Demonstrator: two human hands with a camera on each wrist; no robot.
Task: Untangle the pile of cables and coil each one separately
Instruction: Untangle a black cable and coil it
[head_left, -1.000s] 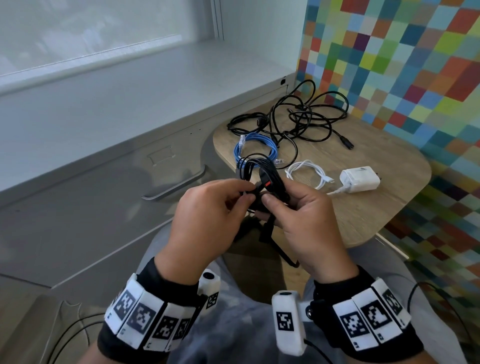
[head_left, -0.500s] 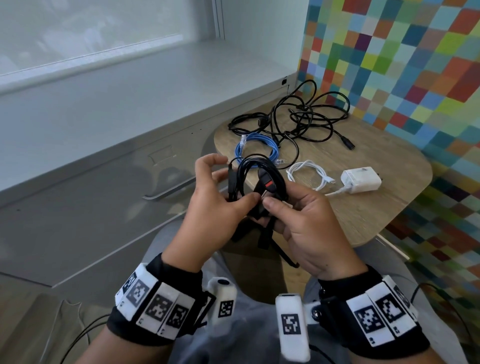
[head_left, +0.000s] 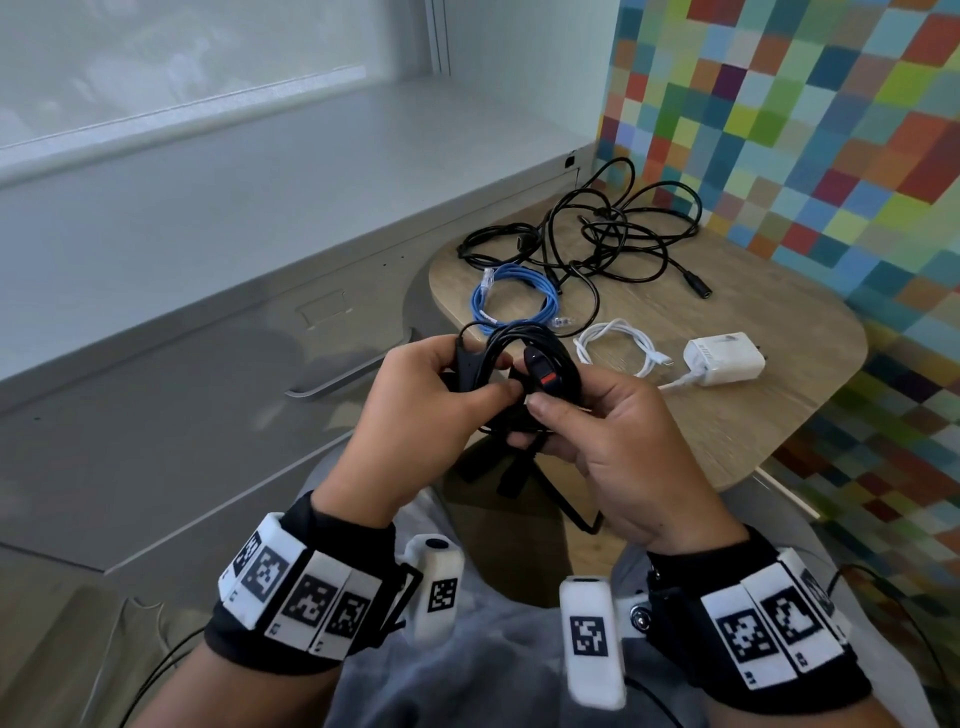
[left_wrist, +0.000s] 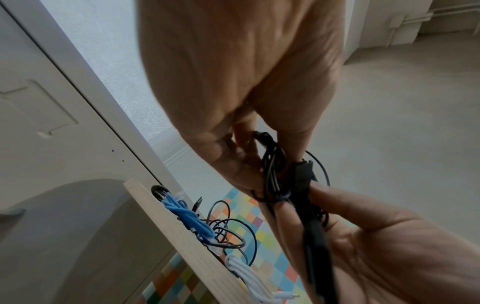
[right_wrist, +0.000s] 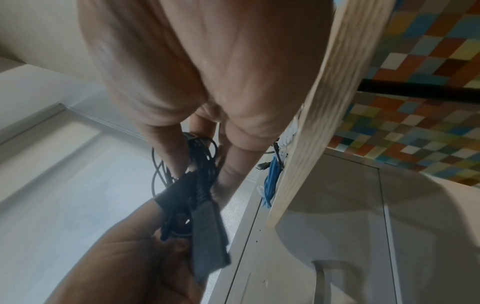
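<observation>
Two hands meet over the person's lap at the near edge of the wooden table (head_left: 769, 332), both grasping one coiled black cable (head_left: 524, 345). Left hand (head_left: 415, 410) pinches the bundle with thumb and curled fingers at its 9 o'clock side; right hand (head_left: 613, 447) clamps it from 3 o'clock, thumb just below a black plug with a red band (head_left: 540, 371). A dark strap (right_wrist: 207, 232) hangs under the coil. On the table, a coiled blue cable (head_left: 511, 299) lies at 12 o'clock from the hands, a tangled black cable pile (head_left: 613, 234) beyond it, and a white cable (head_left: 618, 345) with white charger (head_left: 724, 361) at 2 o'clock.
</observation>
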